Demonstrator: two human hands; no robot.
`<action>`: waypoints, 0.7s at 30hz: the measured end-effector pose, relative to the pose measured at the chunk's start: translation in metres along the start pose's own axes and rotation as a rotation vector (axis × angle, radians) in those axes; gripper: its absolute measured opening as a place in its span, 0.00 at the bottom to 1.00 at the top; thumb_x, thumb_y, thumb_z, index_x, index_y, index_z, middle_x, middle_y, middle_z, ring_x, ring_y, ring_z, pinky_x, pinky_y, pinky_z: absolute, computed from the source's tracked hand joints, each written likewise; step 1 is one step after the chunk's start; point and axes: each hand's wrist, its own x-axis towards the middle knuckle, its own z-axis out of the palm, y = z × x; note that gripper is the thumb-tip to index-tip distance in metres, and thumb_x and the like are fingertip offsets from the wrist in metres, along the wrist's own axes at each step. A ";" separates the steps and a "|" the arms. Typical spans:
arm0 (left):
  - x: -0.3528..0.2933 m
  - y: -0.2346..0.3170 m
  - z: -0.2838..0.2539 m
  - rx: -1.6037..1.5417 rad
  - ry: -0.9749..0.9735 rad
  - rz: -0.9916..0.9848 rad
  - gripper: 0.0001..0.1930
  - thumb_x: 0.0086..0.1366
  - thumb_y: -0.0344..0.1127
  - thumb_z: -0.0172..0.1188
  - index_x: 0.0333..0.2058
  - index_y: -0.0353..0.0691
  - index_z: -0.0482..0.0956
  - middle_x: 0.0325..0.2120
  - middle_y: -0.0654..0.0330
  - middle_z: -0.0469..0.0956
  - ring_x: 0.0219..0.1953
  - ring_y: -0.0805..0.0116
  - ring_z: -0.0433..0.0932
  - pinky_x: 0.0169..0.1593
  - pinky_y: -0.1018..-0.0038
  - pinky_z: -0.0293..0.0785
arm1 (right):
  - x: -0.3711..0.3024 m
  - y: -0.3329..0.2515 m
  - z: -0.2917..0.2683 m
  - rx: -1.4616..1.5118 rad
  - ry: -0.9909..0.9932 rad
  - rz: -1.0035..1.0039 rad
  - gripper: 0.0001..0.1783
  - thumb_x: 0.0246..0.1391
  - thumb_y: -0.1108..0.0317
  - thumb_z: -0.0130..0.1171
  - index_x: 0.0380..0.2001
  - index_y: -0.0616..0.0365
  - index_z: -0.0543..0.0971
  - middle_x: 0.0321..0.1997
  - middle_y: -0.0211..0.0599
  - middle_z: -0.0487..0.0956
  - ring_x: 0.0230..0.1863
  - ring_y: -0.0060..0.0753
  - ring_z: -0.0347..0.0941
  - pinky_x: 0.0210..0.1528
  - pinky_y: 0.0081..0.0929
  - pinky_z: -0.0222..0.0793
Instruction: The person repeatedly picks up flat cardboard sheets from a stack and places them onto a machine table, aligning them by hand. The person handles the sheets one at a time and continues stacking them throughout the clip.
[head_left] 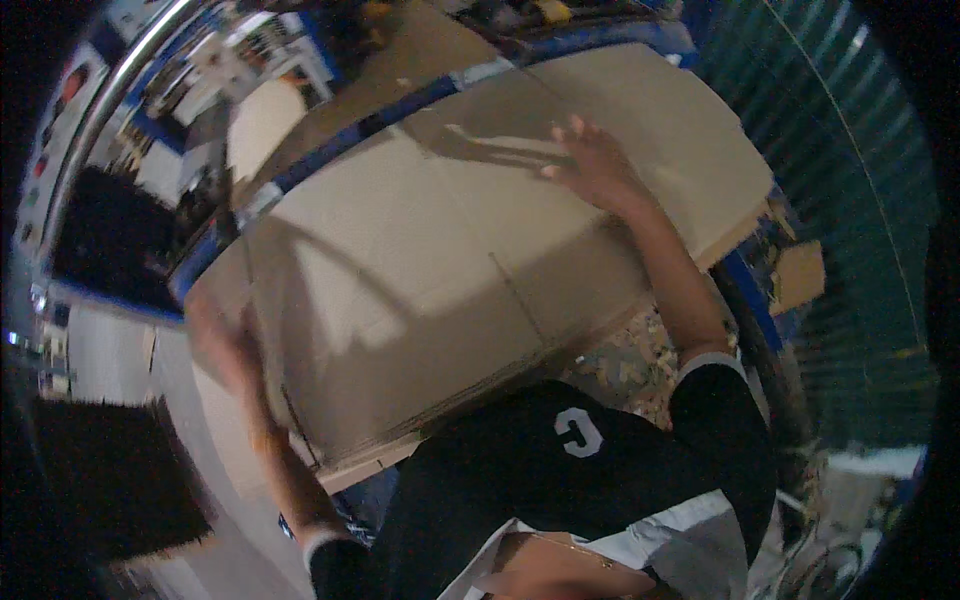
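Observation:
A large brown cardboard sheet [440,240] with crease lines and slits lies across in front of me. My right hand [598,172] is over its far right part, fingers apart and nothing held, casting a shadow on the board. Whether the fingertips touch the surface I cannot tell. At the sheet's left end is my left hand [228,345], smeared by motion. Its fingers are too blurred to show if they grip the edge.
A blue rail [350,135] runs along the sheet's far side. Cardboard scraps [635,360] litter the floor near my right arm. Green corrugated metal [850,200] rises at the right. A dark stack [115,480] stands at the lower left, and a metal pipe [120,85] curves at the upper left.

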 end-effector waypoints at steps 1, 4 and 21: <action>-0.029 -0.019 -0.026 -0.224 -0.044 -0.246 0.31 0.55 0.38 0.60 0.55 0.31 0.61 0.53 0.47 0.64 0.55 0.53 0.64 0.58 0.66 0.58 | -0.026 0.022 -0.006 -0.018 0.150 0.105 0.35 0.50 0.47 0.52 0.59 0.49 0.60 0.62 0.51 0.58 0.61 0.57 0.55 0.62 0.43 0.50; -0.110 -0.054 -0.096 -0.942 0.400 -0.913 0.33 0.61 0.49 0.52 0.53 0.24 0.59 0.56 0.44 0.60 0.55 0.52 0.62 0.58 0.66 0.59 | -0.104 0.081 -0.005 -0.271 0.474 0.748 0.36 0.49 0.48 0.54 0.57 0.58 0.62 0.57 0.60 0.64 0.59 0.57 0.58 0.60 0.42 0.53; -0.108 -0.090 -0.177 -0.765 0.671 -1.083 0.25 0.60 0.31 0.52 0.57 0.35 0.59 0.48 0.47 0.68 0.45 0.56 0.71 0.51 0.61 0.67 | -0.108 0.151 0.011 0.651 1.251 0.641 0.25 0.48 0.70 0.55 0.51 0.63 0.66 0.50 0.46 0.70 0.52 0.43 0.66 0.52 0.33 0.63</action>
